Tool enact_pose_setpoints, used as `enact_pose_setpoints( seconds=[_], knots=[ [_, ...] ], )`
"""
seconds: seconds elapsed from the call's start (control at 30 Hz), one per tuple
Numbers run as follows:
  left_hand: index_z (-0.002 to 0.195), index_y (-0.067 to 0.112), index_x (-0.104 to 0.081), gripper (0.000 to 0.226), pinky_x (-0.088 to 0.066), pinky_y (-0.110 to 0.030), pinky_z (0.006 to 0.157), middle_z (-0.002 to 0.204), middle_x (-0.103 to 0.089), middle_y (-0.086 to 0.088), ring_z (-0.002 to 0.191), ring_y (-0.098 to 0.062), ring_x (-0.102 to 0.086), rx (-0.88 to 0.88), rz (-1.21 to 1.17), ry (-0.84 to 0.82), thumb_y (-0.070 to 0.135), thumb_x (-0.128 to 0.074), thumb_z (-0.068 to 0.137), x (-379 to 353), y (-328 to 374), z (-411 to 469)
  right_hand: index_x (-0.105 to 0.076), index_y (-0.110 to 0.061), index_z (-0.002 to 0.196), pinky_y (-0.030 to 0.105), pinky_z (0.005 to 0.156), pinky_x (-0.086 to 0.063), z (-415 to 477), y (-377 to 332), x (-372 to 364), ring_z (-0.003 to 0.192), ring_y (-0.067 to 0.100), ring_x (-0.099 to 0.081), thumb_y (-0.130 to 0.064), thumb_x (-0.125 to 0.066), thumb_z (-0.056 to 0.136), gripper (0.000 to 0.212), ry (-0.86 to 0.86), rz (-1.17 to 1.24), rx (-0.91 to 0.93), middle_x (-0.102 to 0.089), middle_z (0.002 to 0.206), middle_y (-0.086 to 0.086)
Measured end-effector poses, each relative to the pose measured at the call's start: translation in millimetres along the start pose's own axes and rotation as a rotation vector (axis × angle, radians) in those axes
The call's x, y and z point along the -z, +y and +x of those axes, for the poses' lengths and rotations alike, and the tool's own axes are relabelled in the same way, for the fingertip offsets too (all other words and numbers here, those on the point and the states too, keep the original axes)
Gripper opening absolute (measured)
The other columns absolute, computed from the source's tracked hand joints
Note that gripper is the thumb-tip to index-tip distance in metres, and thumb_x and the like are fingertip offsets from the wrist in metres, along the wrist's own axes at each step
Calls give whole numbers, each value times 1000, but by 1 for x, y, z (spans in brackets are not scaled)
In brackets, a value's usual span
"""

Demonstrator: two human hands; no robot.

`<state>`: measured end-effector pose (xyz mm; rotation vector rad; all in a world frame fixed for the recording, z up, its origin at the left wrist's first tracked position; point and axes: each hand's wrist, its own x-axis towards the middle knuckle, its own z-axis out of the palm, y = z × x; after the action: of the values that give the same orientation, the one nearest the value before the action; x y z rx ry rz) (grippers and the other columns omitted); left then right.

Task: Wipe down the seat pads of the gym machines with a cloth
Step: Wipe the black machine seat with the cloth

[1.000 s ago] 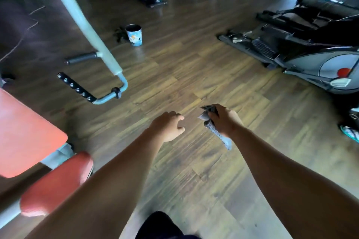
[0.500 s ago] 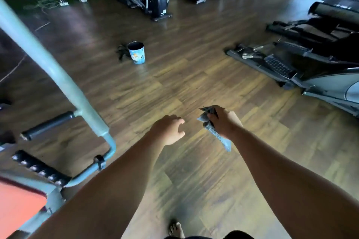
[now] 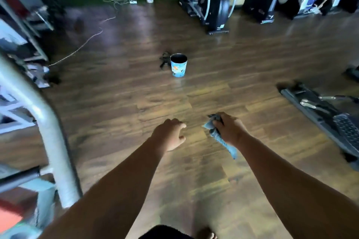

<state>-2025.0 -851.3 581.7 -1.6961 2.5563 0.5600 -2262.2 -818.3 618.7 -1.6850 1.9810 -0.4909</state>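
Note:
My right hand [image 3: 228, 130] grips a bunched grey-blue cloth [image 3: 223, 140] whose tail hangs down below the fist. My left hand [image 3: 171, 135] is held out beside it with fingers loosely curled and nothing in it. Both hands hover over bare wooden floor. A corner of a red seat pad [image 3: 8, 219] shows at the bottom left, below the pale metal frame tube [image 3: 50, 137] of a machine.
A blue patterned bucket [image 3: 178, 65] stands on the floor ahead, a dark object beside it. An elliptical trainer [image 3: 215, 4] and exercise bikes line the far wall. Another machine's pedals [image 3: 330, 114] lie at the right. A rope [image 3: 81, 46] trails across the floor at left.
The view has lifted and swung forward: the red pads have slid almost out at the bottom left and the far wall has come into sight. Both hands keep their pose.

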Motion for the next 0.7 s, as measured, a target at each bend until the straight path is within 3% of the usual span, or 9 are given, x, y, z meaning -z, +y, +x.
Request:
enact_pose_setpoints(
  seconds=[0.17, 0.4, 0.7],
  knots=[
    [149, 29, -48, 57, -44, -41, 110, 150, -47, 0, 137, -24, -43, 134, -14, -35, 40, -62, 95, 35, -41, 75, -64, -15, 125, 31, 77, -40, 123, -39, 3, 108, 35, -65, -27, -56, 102, 27, -49, -47, 151, -72, 117, 14],
    [154, 31, -39, 60, -44, -46, 110, 154, -40, 0, 140, -25, -37, 236, 64, -34, 46, -57, 98, 83, -152, 199, -65, -14, 119, 36, 82, -47, 300, -106, -38, 104, 37, -66, -26, -57, 101, 23, -107, -67, 241, -72, 112, 16],
    [150, 34, -44, 57, -43, -42, 111, 153, -45, 0, 139, -26, -40, 351, 14, 23, 46, -60, 97, 169, -294, 341, -62, -18, 122, 41, 86, -51, 511, -221, -80, 102, 36, -66, -29, -55, 102, 24, -198, -59, 363, -72, 109, 14]
  ],
)
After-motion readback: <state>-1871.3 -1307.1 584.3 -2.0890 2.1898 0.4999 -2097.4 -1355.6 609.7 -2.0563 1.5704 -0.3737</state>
